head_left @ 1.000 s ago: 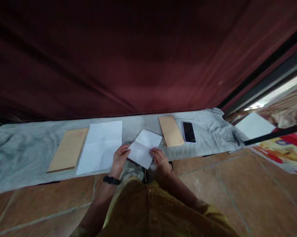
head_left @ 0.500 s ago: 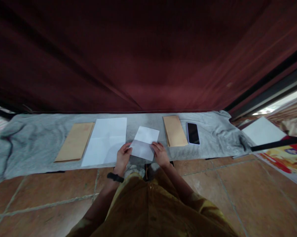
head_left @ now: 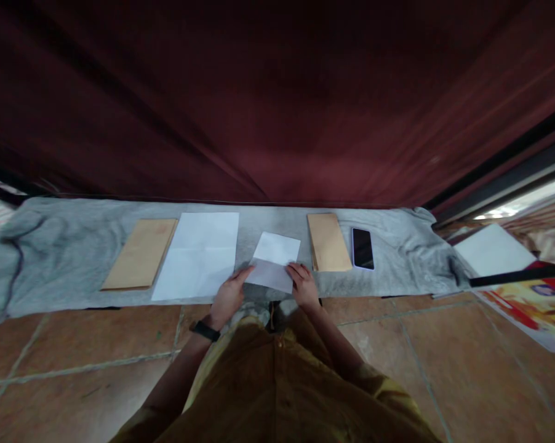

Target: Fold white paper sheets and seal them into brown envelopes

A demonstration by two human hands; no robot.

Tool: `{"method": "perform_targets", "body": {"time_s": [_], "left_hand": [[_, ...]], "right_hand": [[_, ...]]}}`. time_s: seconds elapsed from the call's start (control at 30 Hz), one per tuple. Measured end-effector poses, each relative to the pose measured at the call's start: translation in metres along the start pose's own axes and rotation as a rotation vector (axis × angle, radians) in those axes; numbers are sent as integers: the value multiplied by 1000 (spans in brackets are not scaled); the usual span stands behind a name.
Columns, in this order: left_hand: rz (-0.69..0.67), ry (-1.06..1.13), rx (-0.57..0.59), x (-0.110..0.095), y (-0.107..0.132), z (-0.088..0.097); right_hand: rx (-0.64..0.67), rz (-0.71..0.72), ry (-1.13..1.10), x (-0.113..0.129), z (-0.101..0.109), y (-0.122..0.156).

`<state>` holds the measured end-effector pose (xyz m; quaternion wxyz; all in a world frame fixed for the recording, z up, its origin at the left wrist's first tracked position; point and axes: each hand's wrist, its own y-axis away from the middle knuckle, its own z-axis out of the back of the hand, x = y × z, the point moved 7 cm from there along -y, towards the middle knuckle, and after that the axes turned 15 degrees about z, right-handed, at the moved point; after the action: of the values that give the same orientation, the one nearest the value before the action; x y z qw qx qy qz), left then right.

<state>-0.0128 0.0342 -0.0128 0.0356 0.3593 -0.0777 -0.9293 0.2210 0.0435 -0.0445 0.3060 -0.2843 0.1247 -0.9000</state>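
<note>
On my feed I see the left hand (head_left: 227, 300) pinching the creased white paper (head_left: 277, 248) at its left edge, the right hand (head_left: 304, 288) at its right – grip unclear to me – over grey cloth (head_left: 404, 261), between larger white paper (head_left: 197, 255) and brown envelopes (head_left: 330, 243)

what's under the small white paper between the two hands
Grey cloth shows around the small paper, whose edges the left hand and right hand touch. What lies directly beneath it is covered, so whether anything else is there cannot be told.
</note>
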Motion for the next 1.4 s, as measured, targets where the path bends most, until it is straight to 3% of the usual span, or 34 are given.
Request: {"method": "perform_targets", "body": {"time_s": [0.43,0.77,1.07,1.23,1.4], "left_hand": [[-54,177,-93,-5,-17,8],[163,577,40,25,-57,-18],[93,533,-18,14,-65,-11],[221,474,-45,19,-74,-14],[257,418,-47,15,-80,-15]], "right_hand": [[10,24,-75,-4,3,3],[56,-1,6,5,7,5],[18,-140,31,-1,5,3],[18,-243,91,-8,5,-5],[-26,-310,151,-12,6,-11]]}}
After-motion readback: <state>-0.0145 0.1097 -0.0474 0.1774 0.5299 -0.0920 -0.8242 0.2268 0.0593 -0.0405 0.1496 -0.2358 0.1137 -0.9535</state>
